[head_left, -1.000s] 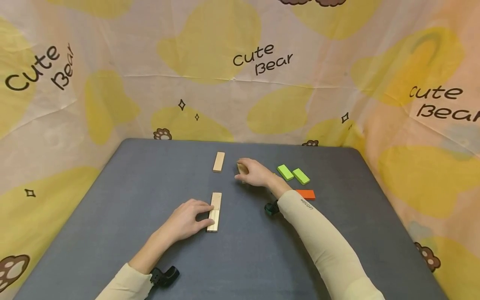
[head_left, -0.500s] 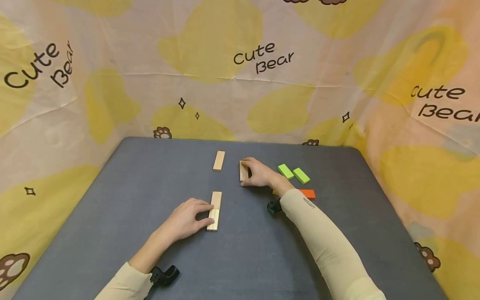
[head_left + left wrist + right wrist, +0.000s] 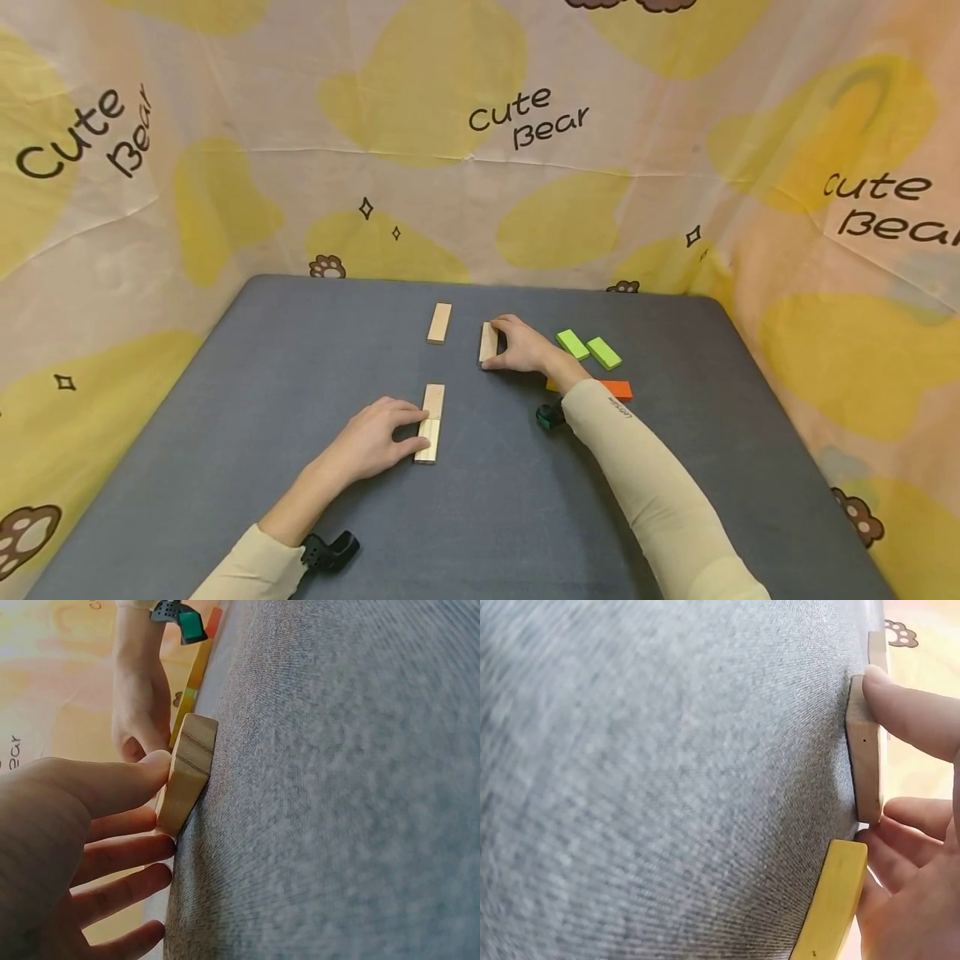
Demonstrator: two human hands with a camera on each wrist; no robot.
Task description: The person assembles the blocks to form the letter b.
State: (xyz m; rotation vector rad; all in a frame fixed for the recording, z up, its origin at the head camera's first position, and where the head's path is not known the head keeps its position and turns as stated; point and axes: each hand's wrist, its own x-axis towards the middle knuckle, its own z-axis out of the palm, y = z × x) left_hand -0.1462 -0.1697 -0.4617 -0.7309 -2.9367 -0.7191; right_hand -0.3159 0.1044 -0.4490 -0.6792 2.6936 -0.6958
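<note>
Two plain wooden blocks (image 3: pixel 432 402) lie end to end at the table's middle. My left hand (image 3: pixel 378 437) rests against their left side, thumb and index fingertip touching the wood; in the left wrist view its other fingers spread loosely beside the near block (image 3: pixel 191 761). Farther away, my right hand (image 3: pixel 522 346) pinches another plain wooden block (image 3: pixel 488 342) by its ends, thumb at the near end and index finger at the far one. This block lies flat on the table; in the right wrist view the thumb overlaps the wooden block (image 3: pixel 866 757).
One more wooden block (image 3: pixel 439 323) lies at the back of the grey table (image 3: pixel 495 517). Two green blocks (image 3: pixel 573 344) and an orange block (image 3: pixel 618 390) lie to the right. A yellow block (image 3: pixel 832 900) is partly hidden by my right wrist in the head view. Patterned cloth surrounds the table.
The right hand has lowered its wooden block from a tilted hold to lying flat, shifting slightly right. The left hand and its two blocks have stayed in place.
</note>
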